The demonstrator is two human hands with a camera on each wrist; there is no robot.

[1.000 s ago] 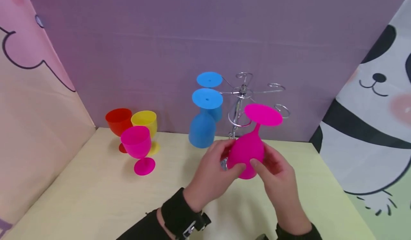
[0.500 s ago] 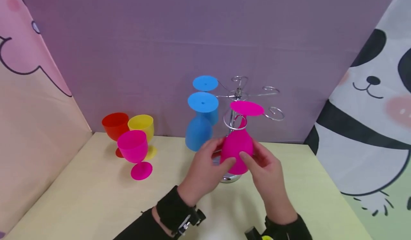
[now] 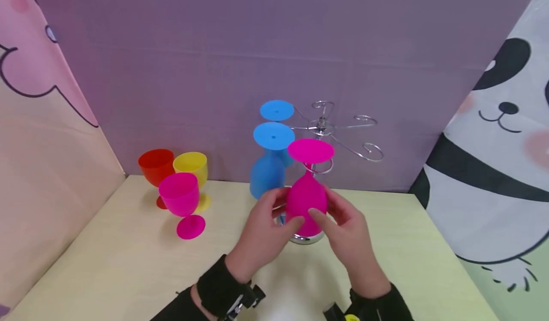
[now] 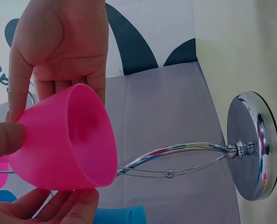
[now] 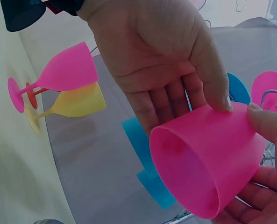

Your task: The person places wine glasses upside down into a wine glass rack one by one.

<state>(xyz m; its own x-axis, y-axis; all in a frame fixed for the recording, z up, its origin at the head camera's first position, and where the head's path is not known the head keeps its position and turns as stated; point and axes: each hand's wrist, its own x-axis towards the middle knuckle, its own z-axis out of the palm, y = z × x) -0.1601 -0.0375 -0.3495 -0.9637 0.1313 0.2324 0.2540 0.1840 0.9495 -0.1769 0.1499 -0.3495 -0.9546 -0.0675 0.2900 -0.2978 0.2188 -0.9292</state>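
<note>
In the head view, a pink plastic goblet point(image 3: 306, 211) is held upside down, its round foot uppermost. My left hand point(image 3: 257, 230) grips the bowl from the left and my right hand point(image 3: 349, 232) from the right, thumbs on the near side. The stem overlaps the curled front hook of a chrome stemware rack point(image 3: 321, 128), and the foot sits just above that hook. In the left wrist view the bowl's open rim point(image 4: 94, 140) faces the rack's round base point(image 4: 252, 144). Two blue goblets point(image 3: 267, 175) hang upside down from hooks on the rack's left.
To the left on the cream table point(image 3: 128, 264) stand a red goblet point(image 3: 156, 166), a yellow goblet point(image 3: 193, 168) and another pink goblet point(image 3: 180, 194), all upright. Bare hooks point(image 3: 372, 152) reach out on the rack's right and back. A purple backdrop point(image 3: 214, 73) rises behind.
Both hands have carried the inverted pink goblet left, from the right side of the rack's front hook to where its stem overlaps that hook. The other goblets stay put.
</note>
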